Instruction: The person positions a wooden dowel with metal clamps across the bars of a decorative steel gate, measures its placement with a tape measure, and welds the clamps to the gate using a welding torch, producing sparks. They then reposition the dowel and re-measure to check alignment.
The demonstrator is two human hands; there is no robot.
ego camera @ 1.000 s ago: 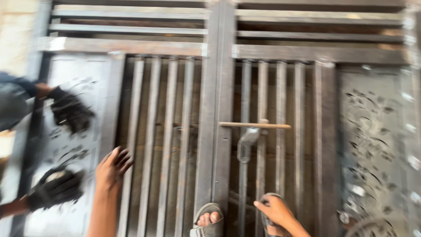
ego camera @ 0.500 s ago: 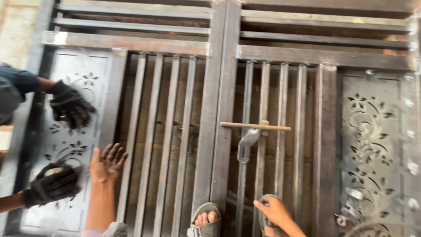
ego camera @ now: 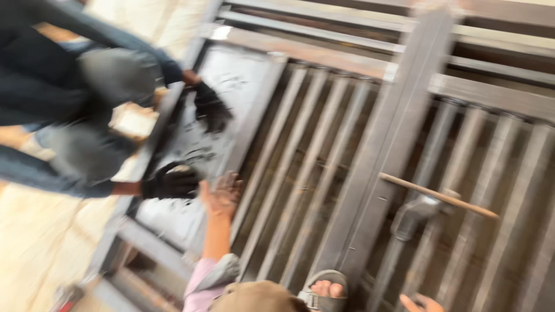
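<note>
Steel gate barred; left hand flat on panel.

Pink sleeve; grey-strapped sandal; bare hands.

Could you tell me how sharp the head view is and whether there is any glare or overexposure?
Head view: motion blur smears everything, so the gate bars and the left hand look soft; the floor at lower left is washed out; the gloved hands read as dark patches; the right hand is cut off at the bottom edge.
</note>
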